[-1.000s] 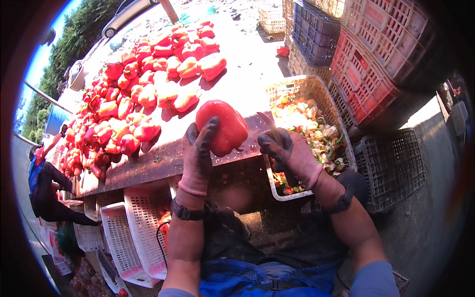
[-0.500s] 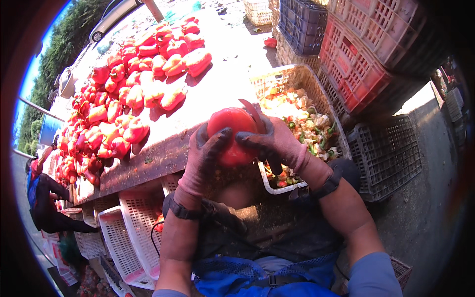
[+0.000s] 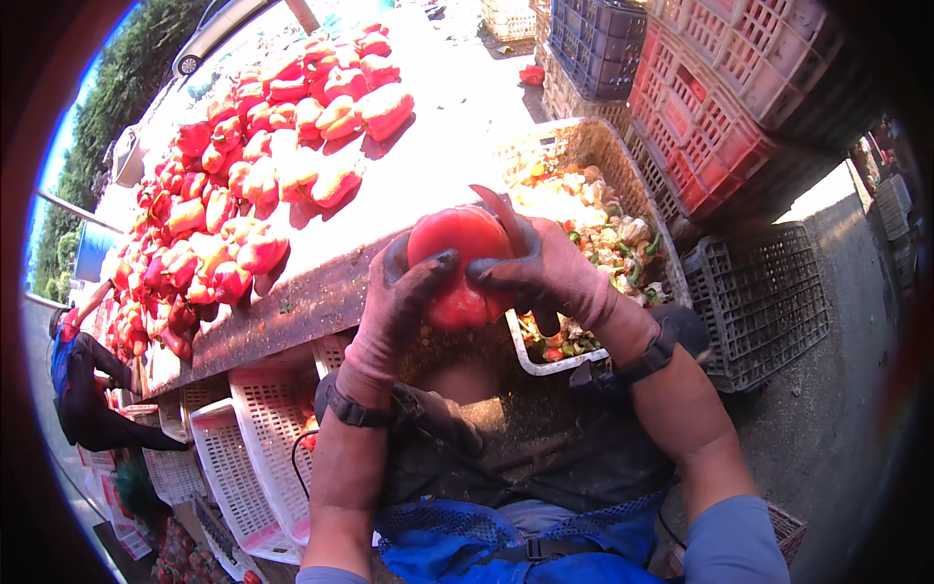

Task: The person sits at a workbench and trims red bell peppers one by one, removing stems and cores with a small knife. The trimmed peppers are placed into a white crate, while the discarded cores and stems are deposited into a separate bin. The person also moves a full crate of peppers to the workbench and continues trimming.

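Observation:
A large red bell pepper (image 3: 453, 245) is held up between my two gloved hands, above the near edge of the table. My left hand (image 3: 397, 292), in a pink glove with dark fingers, wraps its left side, thumb across the front. From the other side my right hand (image 3: 545, 273), gloved alike, grips it with the thumb pressed on the front. A thin, curved, pointed reddish piece (image 3: 499, 211) sticks up between the pepper and my right hand; I cannot tell whether it is a blade or a strip of pepper. Many red bell peppers (image 3: 219, 209) lie heaped on the table at left.
At right stands a pale crate (image 3: 671, 282) of pepper cores and scraps (image 3: 608, 229). Stacked crates (image 3: 700, 131) rise behind it; a dark crate (image 3: 764, 302) is beside. White crates (image 3: 233, 457) sit under the table (image 3: 321, 304). Another person (image 3: 88, 384) is at far left.
Both hands keep their grip on the pepper, which has barely moved. The view has shifted slightly, and the curved piece stands a little higher beside the pepper.

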Motion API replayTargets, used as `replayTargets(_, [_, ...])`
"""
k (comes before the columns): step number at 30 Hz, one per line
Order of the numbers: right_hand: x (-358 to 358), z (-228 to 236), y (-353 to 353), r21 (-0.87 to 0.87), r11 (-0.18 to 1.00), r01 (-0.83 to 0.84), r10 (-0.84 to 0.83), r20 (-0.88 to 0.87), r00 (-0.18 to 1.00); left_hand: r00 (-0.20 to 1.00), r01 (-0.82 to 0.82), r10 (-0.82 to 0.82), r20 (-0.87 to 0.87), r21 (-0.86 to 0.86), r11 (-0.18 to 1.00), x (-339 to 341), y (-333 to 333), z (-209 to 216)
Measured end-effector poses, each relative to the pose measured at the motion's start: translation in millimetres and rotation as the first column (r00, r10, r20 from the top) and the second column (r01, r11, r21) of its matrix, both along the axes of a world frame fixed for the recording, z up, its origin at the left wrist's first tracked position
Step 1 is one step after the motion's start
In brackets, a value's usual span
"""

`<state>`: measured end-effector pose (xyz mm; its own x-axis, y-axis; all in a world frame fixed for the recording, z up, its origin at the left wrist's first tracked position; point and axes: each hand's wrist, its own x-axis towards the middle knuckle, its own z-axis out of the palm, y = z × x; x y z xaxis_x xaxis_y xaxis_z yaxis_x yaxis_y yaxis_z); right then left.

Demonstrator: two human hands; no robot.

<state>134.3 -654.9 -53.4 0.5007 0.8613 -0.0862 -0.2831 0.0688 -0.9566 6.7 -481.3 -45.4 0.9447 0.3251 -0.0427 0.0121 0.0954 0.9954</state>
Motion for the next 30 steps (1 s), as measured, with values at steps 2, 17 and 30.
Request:
replayTargets(2, [0, 5, -1, -0.008, 1.0, -0.005, 0.006, 0.035, 0.999, 1.0, 0.022, -0.021, 0.011, -0.067, 0.998, -2, -1, 0])
replayTargets(17, [9, 3, -3, 0.125, 0.991, -0.038, 0.019, 0.153, 0.988, 0.997, -0.044, 0.033, 0.065, 0.172, 0.984, 4, 21, -28])
replayTargets(30, [21, -8, 1, -0.152, 0.84, 0.52, -0.325, 0.627, 0.708, 0.969, -0.121, -0.029, 0.246, 0.574, 0.81, -3, 44, -61])
